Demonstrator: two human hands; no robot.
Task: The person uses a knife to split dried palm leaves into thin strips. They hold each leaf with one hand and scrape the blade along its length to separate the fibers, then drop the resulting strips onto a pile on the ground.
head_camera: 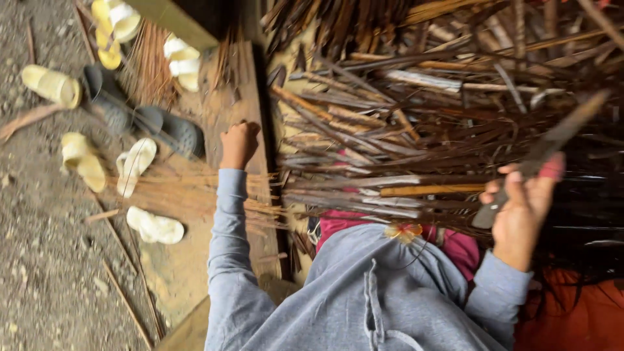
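The left hand is closed in a fist on the wooden plank, at the near edge of the pile of dark strips. The right hand grips a knife by its handle, blade raised over the far side of the pile. Pale sandals and grey clogs lie on the ground beyond the plank, away from the pile.

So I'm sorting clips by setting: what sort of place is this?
Likely an outdoor or open-sided rural work spot: bare dirt ground, a heap of dried palm-like strips, sandals left about, and a knife in the right hand.
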